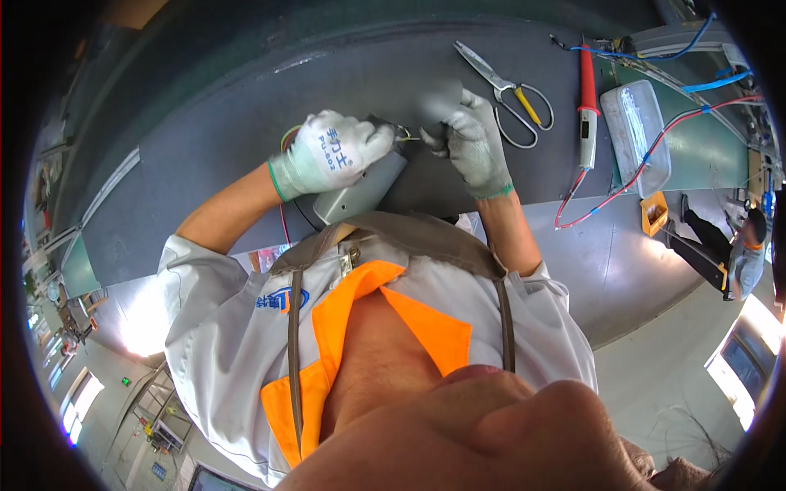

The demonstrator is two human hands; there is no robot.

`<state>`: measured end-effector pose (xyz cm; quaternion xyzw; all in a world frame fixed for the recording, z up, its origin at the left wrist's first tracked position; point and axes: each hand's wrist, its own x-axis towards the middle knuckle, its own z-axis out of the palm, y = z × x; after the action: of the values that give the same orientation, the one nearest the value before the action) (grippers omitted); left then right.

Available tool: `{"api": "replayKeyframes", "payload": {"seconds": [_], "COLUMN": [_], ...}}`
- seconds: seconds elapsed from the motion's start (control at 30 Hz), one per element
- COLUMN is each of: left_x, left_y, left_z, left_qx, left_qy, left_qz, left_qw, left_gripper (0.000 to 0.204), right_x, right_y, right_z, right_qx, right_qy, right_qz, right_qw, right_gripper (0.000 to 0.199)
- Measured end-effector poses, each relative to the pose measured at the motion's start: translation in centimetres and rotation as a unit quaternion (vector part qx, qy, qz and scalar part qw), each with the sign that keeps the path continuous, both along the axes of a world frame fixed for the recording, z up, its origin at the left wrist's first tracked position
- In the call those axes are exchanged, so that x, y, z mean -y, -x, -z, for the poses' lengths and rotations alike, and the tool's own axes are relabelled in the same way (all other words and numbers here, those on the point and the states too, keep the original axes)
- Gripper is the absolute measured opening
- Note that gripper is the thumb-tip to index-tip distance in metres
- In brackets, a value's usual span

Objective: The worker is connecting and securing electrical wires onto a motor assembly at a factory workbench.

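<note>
My left hand (336, 154), in a white glove with a green cuff, is closed over the dark work surface. A thin wire end (407, 138) sticks out from its pinched fingertips toward the right hand. My right hand (472, 146), gloved too, faces it with fingers bent together. What those fingers hold, if anything, is hidden by the fingers and a blurred patch. Beneath the left hand and close to my body lies a grey box-shaped housing (360, 193). Yellow and red wires (289, 137) show beside the left glove.
Right of my hands lie scissors (512, 94) with a yellow patch on the handle. Beyond them are a red-and-white soldering iron-like tool (587, 106) with a red cable and a clear plastic tray (637, 135). A yellow bin (654, 214) and another person (747, 254) are farther right.
</note>
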<state>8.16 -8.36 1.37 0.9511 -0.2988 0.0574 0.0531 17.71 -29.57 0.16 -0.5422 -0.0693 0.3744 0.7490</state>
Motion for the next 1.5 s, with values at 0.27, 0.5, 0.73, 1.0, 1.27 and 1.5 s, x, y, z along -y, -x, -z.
{"api": "replayKeyframes", "payload": {"seconds": [0.27, 0.5, 0.73, 1.0, 1.27, 1.5], "left_x": [1.5, 0.6, 0.2, -1.4, -1.4, -1.7], "left_y": [0.1, -2.0, -6.8, -7.6, -7.7, -6.3], "left_z": [0.9, -1.2, -1.6, -2.8, -2.9, -2.7], "left_qx": [-0.008, 0.005, -0.431, -0.532, -0.513, -0.385], "left_qy": [0.119, 0.176, 0.402, 0.578, 0.58, 0.549], "left_qz": [-0.039, -0.063, -0.126, -0.182, -0.193, -0.098], "left_qw": [0.992, 0.982, 0.798, 0.591, 0.603, 0.735], "left_gripper": [0.019, 0.022, 0.041, 0.037, 0.037, 0.036], "right_x": [-5.2, 10.5, 14.9, 14.4, 6.8, 5.3], "right_y": [-3.1, -4.9, 7.5, 6.9, 1.7, 2.3], "right_z": [-0.8, 6.8, 2.9, 2.5, -2.2, -4.2], "right_qx": [0.056, 0.605, 0.548, 0.233, 0.394, 0.518], "right_qy": [-0.059, 0.493, 0.534, 0.356, 0.36, 0.445], "right_qz": [-0.036, 0.102, 0.007, 0.089, -0.218, -0.28], "right_qw": [0.996, 0.617, 0.644, 0.901, 0.817, 0.675], "right_gripper": [0.02, 0.039, 0.064, 0.058, 0.056, 0.057]}}
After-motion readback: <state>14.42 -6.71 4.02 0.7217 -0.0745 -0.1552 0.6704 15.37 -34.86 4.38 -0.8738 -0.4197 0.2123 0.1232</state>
